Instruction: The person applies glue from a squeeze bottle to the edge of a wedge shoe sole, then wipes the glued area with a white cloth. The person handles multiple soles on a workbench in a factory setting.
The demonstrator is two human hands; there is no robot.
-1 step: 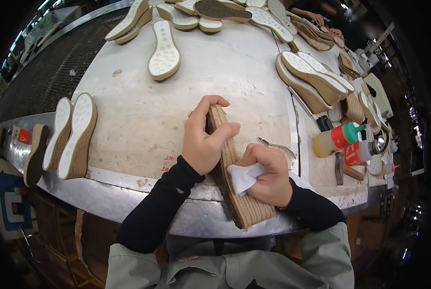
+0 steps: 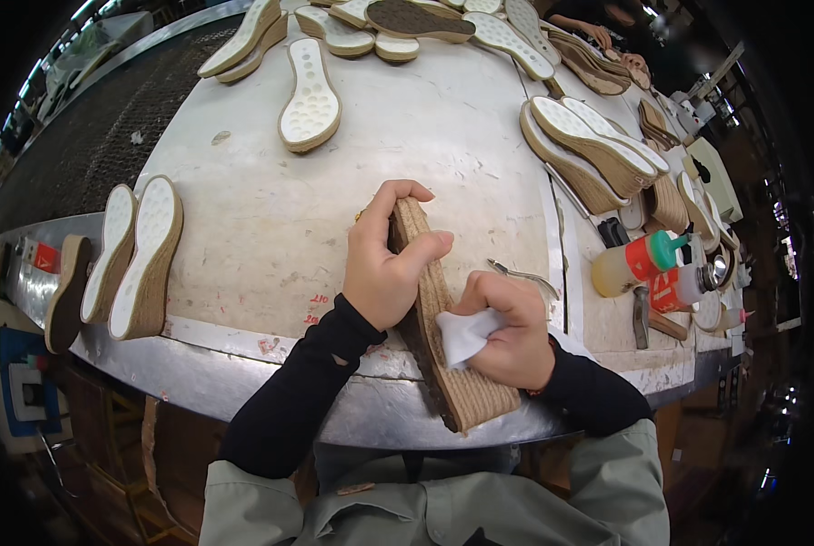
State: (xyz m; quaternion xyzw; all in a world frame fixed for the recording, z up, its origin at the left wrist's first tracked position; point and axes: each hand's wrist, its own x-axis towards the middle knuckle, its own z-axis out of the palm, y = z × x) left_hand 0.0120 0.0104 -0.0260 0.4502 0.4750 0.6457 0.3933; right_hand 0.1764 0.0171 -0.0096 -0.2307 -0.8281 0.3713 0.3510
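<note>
A wedge shoe sole (image 2: 472, 399) wrapped in tan woven rope stands on its side at the table's near edge, its thick heel end towards me. Around its narrow toe end my left hand (image 2: 384, 259) is closed, thumb on the rope side and fingers over the far tip. My right hand (image 2: 509, 341) pinches a folded white cloth (image 2: 468, 338) against the rope side near the heel. Behind the right hand lies a pair of metal pincers or nippers (image 2: 525, 275), partly hidden.
White-topped wedge soles (image 2: 309, 114) lie across the far table, with a pair (image 2: 146, 259) at the left. On the right are stacked soles (image 2: 589, 150), a green-capped bottle (image 2: 627, 266) of yellowish liquid and a hammer (image 2: 642, 318). A co-worker's hand (image 2: 598, 36) shows at the far right.
My right hand and the cloth have shifted very slightly to the right along the sole. My left hand and the sole look unmoved.
</note>
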